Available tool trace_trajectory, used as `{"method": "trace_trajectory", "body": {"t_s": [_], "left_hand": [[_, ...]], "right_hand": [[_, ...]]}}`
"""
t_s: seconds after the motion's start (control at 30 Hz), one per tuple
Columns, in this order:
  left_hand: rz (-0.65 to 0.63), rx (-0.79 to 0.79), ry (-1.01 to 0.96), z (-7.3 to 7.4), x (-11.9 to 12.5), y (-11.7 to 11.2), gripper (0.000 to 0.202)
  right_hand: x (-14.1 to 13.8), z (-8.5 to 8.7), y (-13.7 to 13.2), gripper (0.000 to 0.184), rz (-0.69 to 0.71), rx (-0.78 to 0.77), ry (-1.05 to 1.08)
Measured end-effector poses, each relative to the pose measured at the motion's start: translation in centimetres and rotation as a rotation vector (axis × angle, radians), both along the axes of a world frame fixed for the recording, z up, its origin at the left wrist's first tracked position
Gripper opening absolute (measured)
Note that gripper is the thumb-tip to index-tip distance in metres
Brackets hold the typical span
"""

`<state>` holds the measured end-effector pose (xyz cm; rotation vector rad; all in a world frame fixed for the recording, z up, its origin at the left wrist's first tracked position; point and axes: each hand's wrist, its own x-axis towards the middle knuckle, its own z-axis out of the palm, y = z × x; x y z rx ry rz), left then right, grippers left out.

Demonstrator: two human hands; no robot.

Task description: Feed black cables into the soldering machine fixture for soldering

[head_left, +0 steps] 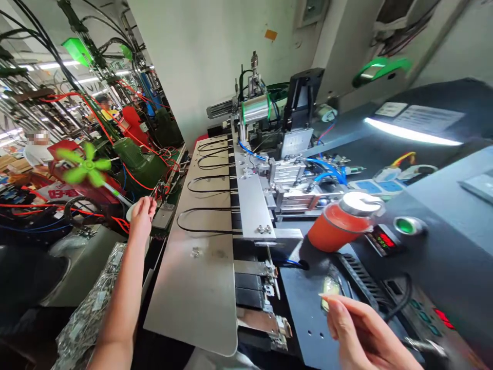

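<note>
My left hand (142,213) is stretched far forward on the left, its fingers pinched together beside a small metal fixture (164,213). Whatever it may hold is too small to make out. Low on the right, my right hand (358,329) is closed, thumb against forefinger; a tiny pale tip shows there, too small to name. Just behind those fingertips lies a small yellowish packet (330,288). Between my hands runs a metal plate (192,288), where several black cable loops (204,209) lie with their ends in a slotted rail (252,205).
Behind the rail stands a machine with metal cylinders (256,109) and blue air tubes. An orange-red jar (339,223) with a metal lid stands right of it, near a red digital display (381,240). A green toy fan (88,165) and bagged parts (92,303) are left.
</note>
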<state>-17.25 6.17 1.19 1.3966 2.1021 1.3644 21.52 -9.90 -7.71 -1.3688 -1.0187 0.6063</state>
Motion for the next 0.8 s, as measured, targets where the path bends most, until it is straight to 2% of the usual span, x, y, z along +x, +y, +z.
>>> {"method": "trace_trajectory", "body": {"t_s": [0.07,0.1,0.17,0.23,0.33,0.43,0.53,0.6,0.73,0.8], "left_hand": [[-0.199,0.061,-0.051,2.3,3.8,0.0,0.037],[-0.370,0.076,-0.062,3.1,5.9,-0.4,0.036],[-0.694,-0.007,0.020,4.0,10.5,-1.8,0.028],[-0.932,-0.115,0.128,3.8,14.6,-3.7,0.020],[-1.155,-0.208,0.188,2.0,18.8,-6.2,0.020],[-1.243,-0.245,0.186,-0.2,20.3,-7.1,0.021],[-1.268,-0.186,0.254,-1.3,20.0,-6.9,0.021],[-1.325,-0.119,0.331,-1.3,19.6,-6.6,0.022],[-1.503,-0.148,0.419,-0.1,18.9,-6.4,0.021],[-1.495,-0.173,0.401,0.3,19.0,-6.6,0.020]], "right_hand": [[0.1,-0.1,0.3,0.025,0.035,0.026,-0.015],[0.1,0.1,0.4,0.025,0.046,0.035,-0.023],[0.0,0.8,0.7,0.025,0.074,0.043,-0.042],[-0.3,1.8,1.0,0.026,0.147,0.038,-0.057],[-1.2,2.7,1.3,0.024,0.312,-0.001,-0.009],[-2.5,2.6,1.6,0.022,0.343,-0.037,0.119],[-3.1,2.2,1.7,0.026,0.313,-0.064,0.212],[-2.6,2.2,1.9,0.030,0.363,-0.091,0.232],[-1.1,2.9,2.4,0.034,0.664,-0.168,0.204],[-1.1,3.2,2.6,0.034,0.689,-0.161,0.204]]}}
